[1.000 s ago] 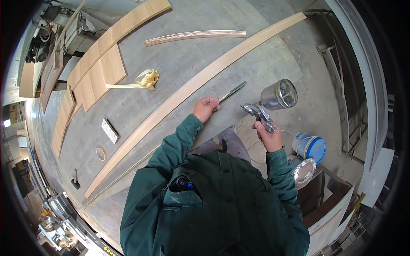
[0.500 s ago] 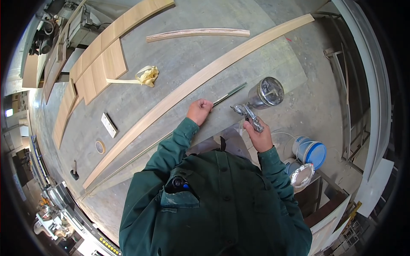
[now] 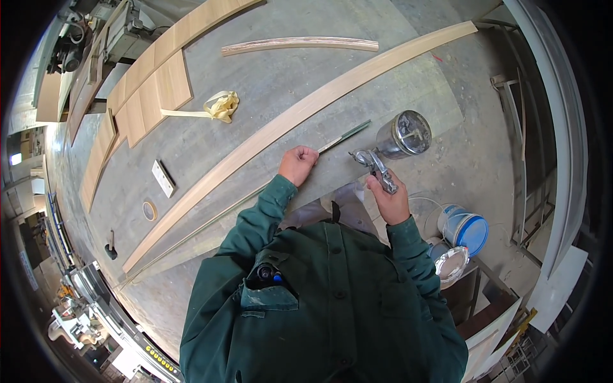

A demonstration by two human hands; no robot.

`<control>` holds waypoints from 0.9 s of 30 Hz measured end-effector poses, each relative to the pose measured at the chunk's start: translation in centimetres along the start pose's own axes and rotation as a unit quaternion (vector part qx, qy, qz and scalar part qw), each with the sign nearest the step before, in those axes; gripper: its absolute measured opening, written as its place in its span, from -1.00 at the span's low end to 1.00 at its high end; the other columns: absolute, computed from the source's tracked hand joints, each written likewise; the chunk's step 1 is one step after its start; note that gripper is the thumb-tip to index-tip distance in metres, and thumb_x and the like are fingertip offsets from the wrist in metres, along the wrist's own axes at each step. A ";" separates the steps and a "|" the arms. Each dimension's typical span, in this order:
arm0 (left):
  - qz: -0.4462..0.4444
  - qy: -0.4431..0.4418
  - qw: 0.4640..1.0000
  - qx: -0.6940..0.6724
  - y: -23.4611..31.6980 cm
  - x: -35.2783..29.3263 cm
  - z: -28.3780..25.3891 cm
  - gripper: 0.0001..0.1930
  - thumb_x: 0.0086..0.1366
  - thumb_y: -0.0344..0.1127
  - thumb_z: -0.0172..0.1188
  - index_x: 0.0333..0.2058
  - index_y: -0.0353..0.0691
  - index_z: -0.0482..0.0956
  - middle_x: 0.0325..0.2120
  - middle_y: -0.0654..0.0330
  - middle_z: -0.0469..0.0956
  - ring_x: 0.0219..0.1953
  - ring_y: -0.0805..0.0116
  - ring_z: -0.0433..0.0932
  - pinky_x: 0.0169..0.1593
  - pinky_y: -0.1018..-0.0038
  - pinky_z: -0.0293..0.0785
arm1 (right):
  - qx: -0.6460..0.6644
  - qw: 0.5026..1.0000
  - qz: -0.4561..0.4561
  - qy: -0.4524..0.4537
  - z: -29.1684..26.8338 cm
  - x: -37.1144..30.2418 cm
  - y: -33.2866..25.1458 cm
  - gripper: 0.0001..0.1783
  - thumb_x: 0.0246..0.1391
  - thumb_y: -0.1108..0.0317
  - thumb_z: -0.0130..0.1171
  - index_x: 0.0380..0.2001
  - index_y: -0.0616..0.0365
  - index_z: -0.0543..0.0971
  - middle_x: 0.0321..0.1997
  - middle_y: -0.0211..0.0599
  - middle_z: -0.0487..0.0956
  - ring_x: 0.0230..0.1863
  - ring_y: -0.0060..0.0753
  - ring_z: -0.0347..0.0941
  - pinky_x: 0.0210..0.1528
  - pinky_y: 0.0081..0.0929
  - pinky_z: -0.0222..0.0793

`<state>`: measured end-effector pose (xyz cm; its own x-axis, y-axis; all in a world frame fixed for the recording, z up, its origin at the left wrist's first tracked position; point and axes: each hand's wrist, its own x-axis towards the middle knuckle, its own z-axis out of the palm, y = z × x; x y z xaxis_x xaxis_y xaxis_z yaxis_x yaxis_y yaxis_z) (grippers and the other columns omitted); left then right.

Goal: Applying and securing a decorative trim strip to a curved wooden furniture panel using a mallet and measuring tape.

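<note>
A long, thin strip [image 3: 345, 136] with a dark green far end runs diagonally along the near side of the table. My left hand [image 3: 298, 165] is closed around it, fingers pinched at its middle. In my right hand [image 3: 391, 196] is a metal spray gun [image 3: 373, 163], gripped by its handle. Its round silver cup [image 3: 405, 135] sits beyond the nozzle, and the nozzle faces left towards the strip's green end without touching it. Just past the strip lies a long, curved, pale wooden board [image 3: 287, 123].
Across the grey table [image 3: 274, 86] lie a shorter curved strip [image 3: 300, 45], curved wooden panels [image 3: 153, 89], crumpled yellow tape [image 3: 221, 106], a tape roll [image 3: 149, 210], a white block [image 3: 163, 179] and a brush-like tool [image 3: 111, 245]. Beside my right forearm stand a blue-lidded bucket [image 3: 471, 235] and a foil-topped can [image 3: 452, 265].
The spray gun and its cup have shifted slightly to the right. My left hand stays on the strip in nearly the same place. The whole view has tilted a little.
</note>
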<state>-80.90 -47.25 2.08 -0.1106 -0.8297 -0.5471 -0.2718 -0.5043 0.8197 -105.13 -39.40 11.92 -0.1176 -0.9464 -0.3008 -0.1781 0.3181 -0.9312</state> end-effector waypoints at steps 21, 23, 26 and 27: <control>0.015 0.001 0.999 0.040 -1.2 0.3 0.1 -0.82 0.34 -0.29 0.13 -0.33 -0.29 0.59 -0.54 0.35 0.55 -0.55 0.64 0.41 -0.46 0.62 0.36 | -0.014 1.000 0.000 0.000 0.3 -0.1 0.4 -0.74 0.20 0.26 0.25 -0.26 0.28 0.52 -0.47 -0.42 0.52 -0.41 -0.64 0.39 -0.32 -0.60 0.34; 0.017 0.003 0.999 0.044 -1.2 0.2 0.1 -0.82 0.34 -0.29 0.13 -0.33 -0.29 0.59 -0.54 0.35 0.55 -0.55 0.64 0.41 -0.46 0.62 0.35 | -0.013 1.000 0.001 0.002 0.3 -0.1 0.4 -0.73 0.20 0.26 0.25 -0.26 0.28 0.52 -0.48 -0.43 0.52 -0.41 -0.64 0.38 -0.32 -0.60 0.34; 0.020 0.002 0.999 0.044 -1.0 0.2 0.2 -0.81 0.34 -0.29 0.13 -0.33 -0.30 0.59 -0.54 0.34 0.56 -0.53 0.64 0.41 -0.44 0.62 0.35 | -0.016 1.000 -0.003 0.007 0.3 0.0 1.0 -0.73 0.20 0.24 0.24 -0.26 0.26 0.52 -0.51 -0.41 0.47 -0.43 -0.63 0.33 -0.35 -0.56 0.33; 0.021 0.008 0.999 0.038 -1.0 0.2 0.2 -0.80 0.30 -0.28 0.15 -0.34 -0.31 0.61 -0.56 0.33 0.55 -0.53 0.61 0.42 -0.41 0.57 0.38 | -0.019 1.000 -0.008 0.011 0.3 0.0 1.2 -0.73 0.20 0.22 0.24 -0.26 0.24 0.52 -0.55 -0.39 0.43 -0.46 -0.62 0.29 -0.38 -0.51 0.32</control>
<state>-80.83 -46.83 1.15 -0.1090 -0.8538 -0.5091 -0.3387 -0.4496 0.8265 -105.01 -39.04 10.76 -0.1353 -0.9504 -0.2802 -0.2178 0.3044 -0.9273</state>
